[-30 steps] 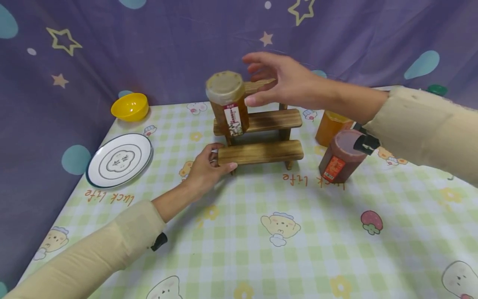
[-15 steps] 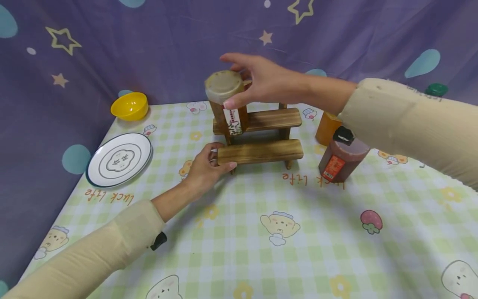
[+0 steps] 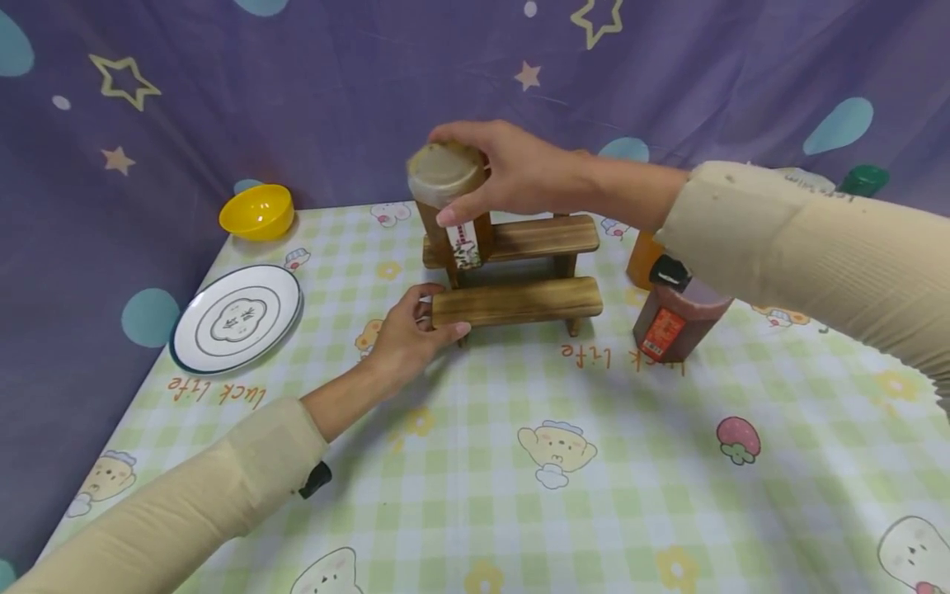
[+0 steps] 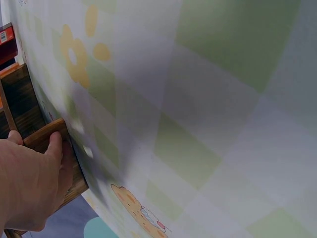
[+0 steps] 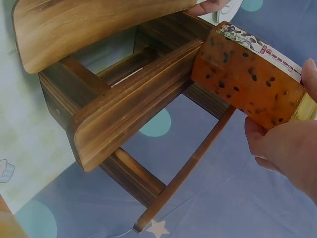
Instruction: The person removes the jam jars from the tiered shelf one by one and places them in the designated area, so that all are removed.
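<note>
My left hand (image 3: 408, 338) grips the left end of the lowest step of a wooden stepped rack (image 3: 527, 301), thumb in front and fingers round the end. In the left wrist view the same hand (image 4: 32, 178) covers part of that step. At the left end of the middle step stands a lidded jar (image 3: 434, 235) of amber preserve. My right hand (image 3: 519, 169) holds this jar near its top, the thumb on the label side and the fingers behind. Dark seeds speckle the jar (image 5: 242, 74) in the right wrist view, where its base meets the step.
A jar (image 3: 671, 326) with dark red contents and an orange jar (image 3: 641, 260) stand right of the rack, partly behind my sleeve. A green lid (image 3: 864, 179) shows farther back. On the left are a white plate (image 3: 237, 320) and a yellow bowl (image 3: 258, 213).
My right hand has come left to the jar, and its fingers have closed round the upper part. The left hand, rack and jar have stayed in place.
</note>
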Demonstrator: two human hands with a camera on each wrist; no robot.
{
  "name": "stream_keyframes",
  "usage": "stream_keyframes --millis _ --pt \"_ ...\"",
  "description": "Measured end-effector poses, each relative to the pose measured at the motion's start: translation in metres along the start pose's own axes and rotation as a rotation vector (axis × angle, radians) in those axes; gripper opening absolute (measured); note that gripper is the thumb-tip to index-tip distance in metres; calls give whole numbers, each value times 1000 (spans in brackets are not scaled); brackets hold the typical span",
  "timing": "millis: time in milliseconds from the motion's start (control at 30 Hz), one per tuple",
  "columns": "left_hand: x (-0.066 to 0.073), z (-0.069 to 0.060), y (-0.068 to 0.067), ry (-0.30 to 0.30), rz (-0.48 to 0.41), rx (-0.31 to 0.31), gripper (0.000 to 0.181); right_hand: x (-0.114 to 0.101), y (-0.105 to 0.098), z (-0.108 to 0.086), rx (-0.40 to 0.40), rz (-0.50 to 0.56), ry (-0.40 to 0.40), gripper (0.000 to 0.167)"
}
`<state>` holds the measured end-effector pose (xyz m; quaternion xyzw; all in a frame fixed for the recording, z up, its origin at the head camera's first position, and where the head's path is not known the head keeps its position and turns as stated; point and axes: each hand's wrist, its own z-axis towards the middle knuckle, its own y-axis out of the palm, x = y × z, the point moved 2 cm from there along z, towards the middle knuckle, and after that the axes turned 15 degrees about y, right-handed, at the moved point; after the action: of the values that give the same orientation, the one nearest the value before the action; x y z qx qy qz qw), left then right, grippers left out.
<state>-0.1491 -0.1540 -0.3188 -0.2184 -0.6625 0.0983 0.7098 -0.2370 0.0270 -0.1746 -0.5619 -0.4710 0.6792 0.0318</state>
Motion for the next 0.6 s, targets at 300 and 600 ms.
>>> stream_keyframes --millis 300,600 --pt "1 0 2 1 -15 4 66 4 -1 -1 18 23 -38 77" --pt "0 1 6 5 -95 1 65 5 -13 -26 95 12 -18 77"
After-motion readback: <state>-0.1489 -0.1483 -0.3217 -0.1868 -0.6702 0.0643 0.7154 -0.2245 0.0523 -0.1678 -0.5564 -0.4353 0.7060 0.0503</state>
